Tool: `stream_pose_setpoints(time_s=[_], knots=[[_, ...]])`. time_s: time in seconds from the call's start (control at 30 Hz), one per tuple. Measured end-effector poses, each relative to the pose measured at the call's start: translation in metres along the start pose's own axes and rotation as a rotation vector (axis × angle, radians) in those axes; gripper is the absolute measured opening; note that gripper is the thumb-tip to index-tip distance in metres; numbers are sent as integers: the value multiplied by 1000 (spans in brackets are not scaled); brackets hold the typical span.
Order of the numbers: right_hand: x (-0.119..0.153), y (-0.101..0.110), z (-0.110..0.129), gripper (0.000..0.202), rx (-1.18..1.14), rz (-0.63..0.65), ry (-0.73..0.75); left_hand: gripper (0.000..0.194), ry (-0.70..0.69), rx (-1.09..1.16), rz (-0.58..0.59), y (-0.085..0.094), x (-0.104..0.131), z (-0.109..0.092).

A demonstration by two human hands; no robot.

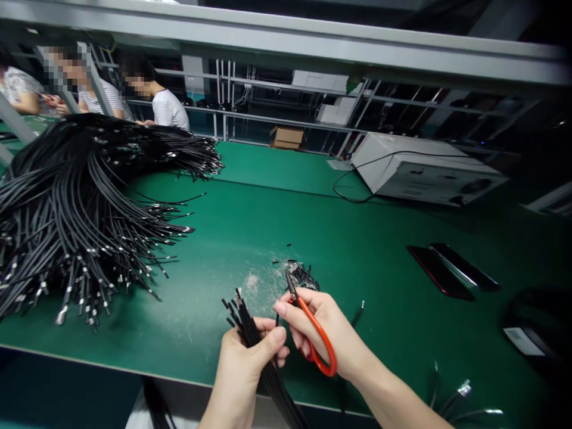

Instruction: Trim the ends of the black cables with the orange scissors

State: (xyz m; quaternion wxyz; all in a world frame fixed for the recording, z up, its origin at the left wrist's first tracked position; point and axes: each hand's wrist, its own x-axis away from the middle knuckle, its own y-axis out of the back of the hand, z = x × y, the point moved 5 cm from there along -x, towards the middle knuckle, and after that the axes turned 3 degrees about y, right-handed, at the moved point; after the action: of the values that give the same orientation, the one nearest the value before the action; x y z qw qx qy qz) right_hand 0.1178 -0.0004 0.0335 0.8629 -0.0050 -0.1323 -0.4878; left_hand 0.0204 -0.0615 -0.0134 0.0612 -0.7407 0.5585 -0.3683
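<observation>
My left hand is closed round a bundle of black cables, whose cut ends point up and away from me. One cable end stands apart from the bundle, between my left thumb and fingers. Close beside it, my right hand holds a pair of scissors with red handles, the dark blades pointing away from me. The fingertips of my right hand are near that single cable end; whether they touch it I cannot tell. Just beyond the blades lies a small heap of black cable offcuts with pale strands scattered around.
A large pile of black cables covers the left of the green table. At the back right stands a white metal box with a cord. Dark flat objects lie on the right. Several people sit beyond the pile, under a metal beam.
</observation>
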Motion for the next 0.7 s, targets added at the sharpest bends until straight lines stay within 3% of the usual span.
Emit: stream_pose_setpoints(time_s=[0.47, 0.7], knots=[[-2, 7, 2, 29, -37, 56, 19, 35, 44, 1, 67, 0, 4, 0], [3, 6, 12, 23, 74, 38, -14, 37, -31, -41, -38, 0, 3, -2]])
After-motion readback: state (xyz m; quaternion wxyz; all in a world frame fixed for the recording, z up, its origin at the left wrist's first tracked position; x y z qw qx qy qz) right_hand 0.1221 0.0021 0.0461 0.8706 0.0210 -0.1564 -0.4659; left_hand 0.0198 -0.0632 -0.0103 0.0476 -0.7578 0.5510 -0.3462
